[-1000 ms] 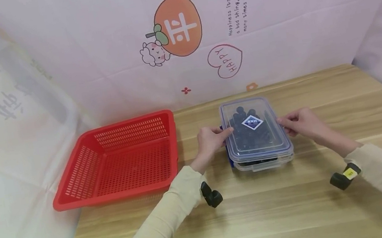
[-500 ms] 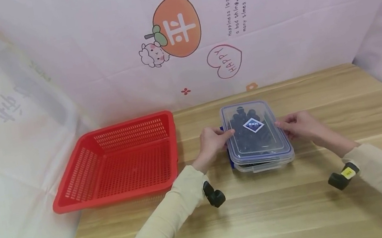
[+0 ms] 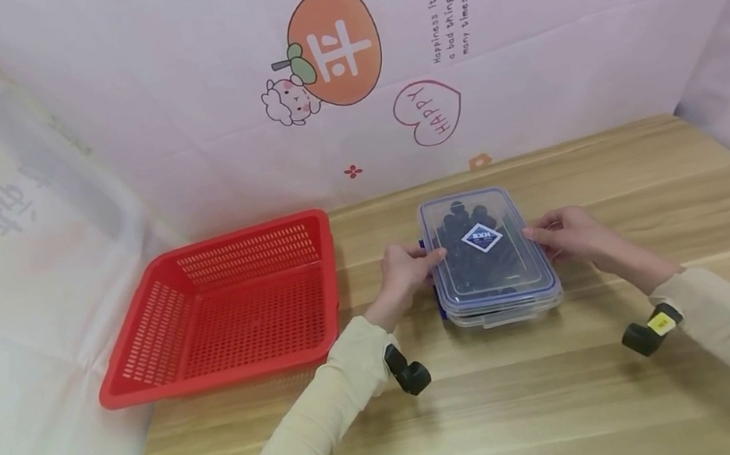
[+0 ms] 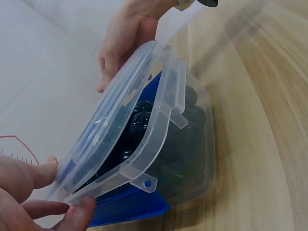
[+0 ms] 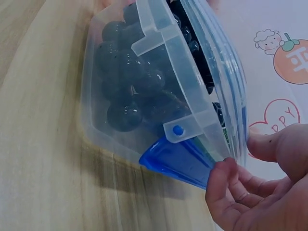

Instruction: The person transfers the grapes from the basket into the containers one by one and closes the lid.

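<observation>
A clear plastic food container [image 4: 195,159] full of dark, round, grape-like fruit [image 5: 115,72] stands on the wooden table. Its clear lid [image 3: 481,272], with a blue seal and a diamond-shaped sticker, lies over it, and both wrist views show a gap between lid and rim. Blue side clips [image 5: 178,161] hang loose. My left hand [image 3: 404,269] pinches the lid's left edge, thumb on top and fingers below. On the opposite edge my right hand [image 3: 569,233] does likewise, its fingertips right at the container's rim.
A red perforated plastic basket [image 3: 332,289] stands to the left of the container. Behind the table hangs a pale printed cloth [image 3: 203,85], and another pale sheet [image 3: 4,320] drapes along the left side.
The lid's front edge has come down closer to the container's rim, narrowing the dark gap there. Both hands keep hold of the lid's sides, with only slight shifts. The basket stays put.
</observation>
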`<state>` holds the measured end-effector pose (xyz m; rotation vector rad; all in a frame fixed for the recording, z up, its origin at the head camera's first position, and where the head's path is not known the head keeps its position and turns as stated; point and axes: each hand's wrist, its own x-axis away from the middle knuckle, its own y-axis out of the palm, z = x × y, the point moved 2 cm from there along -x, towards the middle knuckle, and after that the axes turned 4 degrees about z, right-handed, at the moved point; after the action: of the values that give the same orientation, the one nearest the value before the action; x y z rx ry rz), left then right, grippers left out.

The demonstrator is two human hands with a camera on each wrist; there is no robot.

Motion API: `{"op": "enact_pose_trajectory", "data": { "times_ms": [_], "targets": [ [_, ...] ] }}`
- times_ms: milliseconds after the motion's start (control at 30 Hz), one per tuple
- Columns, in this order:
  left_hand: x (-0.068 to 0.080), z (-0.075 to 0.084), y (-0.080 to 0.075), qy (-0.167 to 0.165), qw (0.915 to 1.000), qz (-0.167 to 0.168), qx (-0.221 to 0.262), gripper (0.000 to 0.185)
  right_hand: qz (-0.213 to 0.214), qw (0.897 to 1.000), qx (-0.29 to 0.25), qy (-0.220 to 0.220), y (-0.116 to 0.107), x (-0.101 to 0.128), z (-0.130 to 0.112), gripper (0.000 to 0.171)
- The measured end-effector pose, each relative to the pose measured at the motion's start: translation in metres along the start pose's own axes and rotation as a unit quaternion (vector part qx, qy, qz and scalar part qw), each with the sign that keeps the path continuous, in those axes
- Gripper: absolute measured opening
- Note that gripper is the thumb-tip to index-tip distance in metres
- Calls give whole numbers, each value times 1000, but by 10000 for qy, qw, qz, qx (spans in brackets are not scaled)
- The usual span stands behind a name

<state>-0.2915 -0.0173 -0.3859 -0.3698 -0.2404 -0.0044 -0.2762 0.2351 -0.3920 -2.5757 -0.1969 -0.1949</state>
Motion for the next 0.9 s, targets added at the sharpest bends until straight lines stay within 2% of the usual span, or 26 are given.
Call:
{"op": "enact_pose_trajectory", "data": {
  "times_ms": [233, 400, 900],
  "targets": [
    [-5, -2, 2, -189, 9995, -182, 203, 26, -140, 9996, -248, 91, 1, -1, -1, 55],
    [-7, -2, 3, -273, 9983, -321, 396, 26, -124, 9997, -203, 68, 1, -3, -2, 55],
    [-15, -9, 9, -451, 9965, -504, 485, 33, -468, 9986, -213, 89, -2, -9, 1, 59]
  ]
}}
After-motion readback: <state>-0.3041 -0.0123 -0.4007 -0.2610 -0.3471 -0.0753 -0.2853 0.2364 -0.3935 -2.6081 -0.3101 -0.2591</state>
